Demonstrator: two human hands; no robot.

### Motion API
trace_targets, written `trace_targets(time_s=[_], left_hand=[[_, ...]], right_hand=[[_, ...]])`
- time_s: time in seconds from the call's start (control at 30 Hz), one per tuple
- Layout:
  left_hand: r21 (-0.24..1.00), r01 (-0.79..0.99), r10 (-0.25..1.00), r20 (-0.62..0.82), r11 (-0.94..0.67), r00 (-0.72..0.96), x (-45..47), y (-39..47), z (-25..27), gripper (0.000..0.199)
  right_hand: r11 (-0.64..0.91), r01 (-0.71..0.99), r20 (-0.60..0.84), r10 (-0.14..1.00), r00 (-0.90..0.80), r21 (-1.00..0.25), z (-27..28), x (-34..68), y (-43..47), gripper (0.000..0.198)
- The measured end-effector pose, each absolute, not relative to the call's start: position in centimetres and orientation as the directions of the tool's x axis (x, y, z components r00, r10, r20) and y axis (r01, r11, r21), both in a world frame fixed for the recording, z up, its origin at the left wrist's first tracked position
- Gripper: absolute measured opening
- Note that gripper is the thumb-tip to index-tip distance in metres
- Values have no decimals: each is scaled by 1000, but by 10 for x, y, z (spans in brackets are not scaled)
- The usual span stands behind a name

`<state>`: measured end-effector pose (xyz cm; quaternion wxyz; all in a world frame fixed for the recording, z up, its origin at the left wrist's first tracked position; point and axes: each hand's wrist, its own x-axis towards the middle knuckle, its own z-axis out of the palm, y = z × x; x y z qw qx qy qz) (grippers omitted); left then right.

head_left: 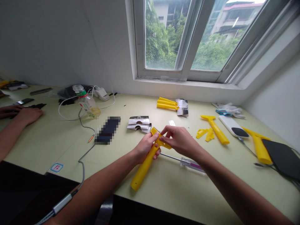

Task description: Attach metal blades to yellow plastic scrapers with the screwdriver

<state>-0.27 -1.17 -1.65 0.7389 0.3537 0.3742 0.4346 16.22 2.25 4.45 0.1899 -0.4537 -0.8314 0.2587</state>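
Note:
My left hand (145,147) is closed around the head of a yellow plastic scraper (143,170), whose long handle points down toward the table's front edge. At that head, my right hand (175,137) has thumb and fingers pinched together; anything small between them is hidden. A screwdriver (187,162) with a clear and purple handle lies under my right wrist, its shaft pointing toward the scraper. Just beyond my hands is a small pale metal plate (172,123).
Two more yellow scrapers (217,129) (261,150) and loose yellow pieces (206,133) lie at right, by a white power bank (233,126). Yellow handles (167,103) and folded cards (139,123) lie behind. At left are a phone (107,130), a bottle (87,104) and another person's hand (29,115).

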Motion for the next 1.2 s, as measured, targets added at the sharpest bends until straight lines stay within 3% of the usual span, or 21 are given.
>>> trace_targets(time_s=[0.27,0.4,0.6,0.93,1.2], left_hand=[[890,-354,928,-170,289,331,-1,-14,-15,36],[909,-328,933,-146,258,330,-1,-15,-10,36],[915,-312,930,-145,256,339,-1,-16,-9,38],[925,-314,933,-100,216,345,-1,-18,-8,29],[901,-350,914,-108,256,391,-5,-18,-8,23]], right_hand=[[539,678,150,825,-545,-499,39,162,24,19],[511,618,140,825,-548,-597,40,166,31,24],[346,574,-61,818,-572,-742,39,171,41,25],[386,620,-3,847,-531,-683,34,172,39,22],[380,572,-3,832,-555,-727,36,172,38,21]])
